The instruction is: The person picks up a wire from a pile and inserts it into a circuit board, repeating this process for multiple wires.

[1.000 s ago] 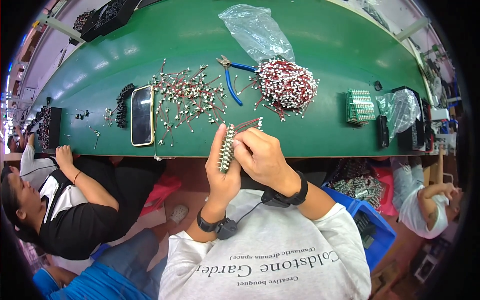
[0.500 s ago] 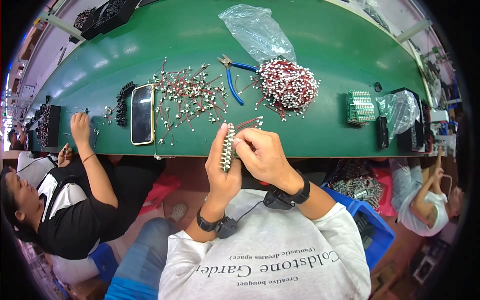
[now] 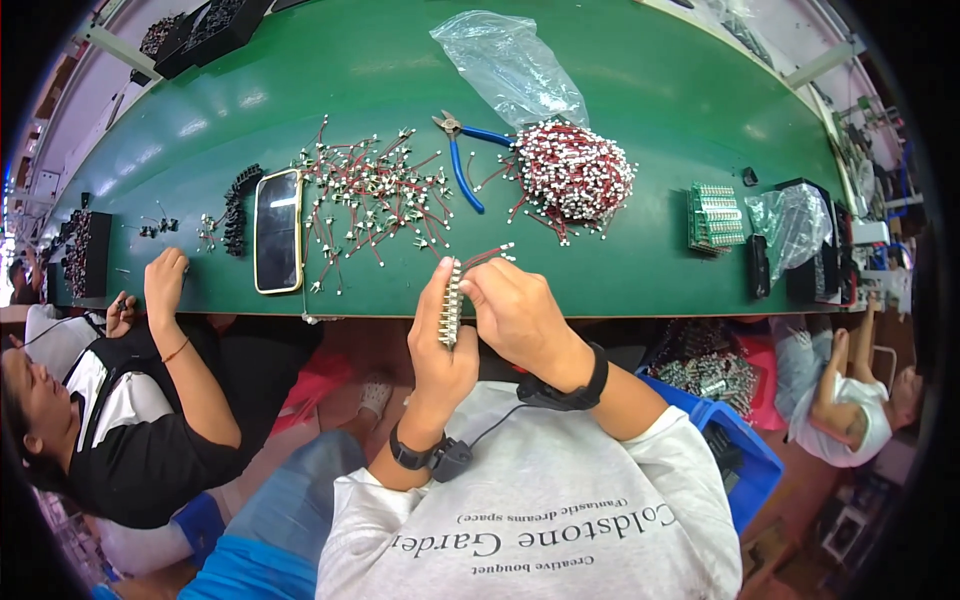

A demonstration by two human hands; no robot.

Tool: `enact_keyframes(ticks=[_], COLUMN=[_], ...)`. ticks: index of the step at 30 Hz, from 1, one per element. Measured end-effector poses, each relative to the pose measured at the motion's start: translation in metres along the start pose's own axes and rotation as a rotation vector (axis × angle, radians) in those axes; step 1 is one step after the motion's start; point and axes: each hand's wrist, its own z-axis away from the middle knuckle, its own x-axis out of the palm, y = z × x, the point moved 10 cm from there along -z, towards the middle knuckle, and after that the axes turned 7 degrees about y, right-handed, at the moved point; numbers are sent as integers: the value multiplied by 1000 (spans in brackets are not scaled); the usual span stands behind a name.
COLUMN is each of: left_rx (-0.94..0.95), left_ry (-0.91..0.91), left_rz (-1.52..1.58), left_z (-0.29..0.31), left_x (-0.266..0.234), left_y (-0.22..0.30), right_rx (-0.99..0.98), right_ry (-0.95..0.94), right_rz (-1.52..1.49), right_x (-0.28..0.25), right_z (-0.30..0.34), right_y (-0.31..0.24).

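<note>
My left hand [image 3: 437, 350] is closed around a narrow strip of small circuit boards [image 3: 450, 310], held upright over the table's near edge. Pale connectors line the strip. Against its right side, my right hand [image 3: 522, 312] is closed in a pinch, its fingertips partly hidden. Red wire leads [image 3: 490, 254] with white plugs stick out beyond the right fingers. Past my hands lie a dense heap of red leads with white plugs [image 3: 575, 178] and, further left, a loose spread of wired small parts [image 3: 375, 195].
Blue-handled cutters [image 3: 456, 160] lie by the heap, below a clear plastic bag [image 3: 510, 65]. A phone [image 3: 279, 232] sits left, stacked green boards [image 3: 715, 215] right. A co-worker's hand [image 3: 165, 285] is at far left. A blue bin [image 3: 745, 470] stands beside me.
My right hand has shifted slightly down and left along the strip, and fewer red leads show beyond its fingers. The co-worker's raised hand at left has come lower.
</note>
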Motion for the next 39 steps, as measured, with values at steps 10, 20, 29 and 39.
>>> enact_keyframes(ticks=[10,20,29,39], left_rx=[-342,-368,-422,-331], left_ry=[272,316,302,205], left_rz=[371,509,602,525], left_z=[-8,-12,-19,-14], left_x=[-56,-62,-38,-16], left_y=[-35,-33,-32,-13], right_rx=[-103,-393,173,-18], right_ry=[-25,104,-159,20], right_rz=[420,346,-438,-269], right_x=[-6,-5,2,10], right_z=[-80,-93,-41,-17], right_y=[62,47,6,-6])
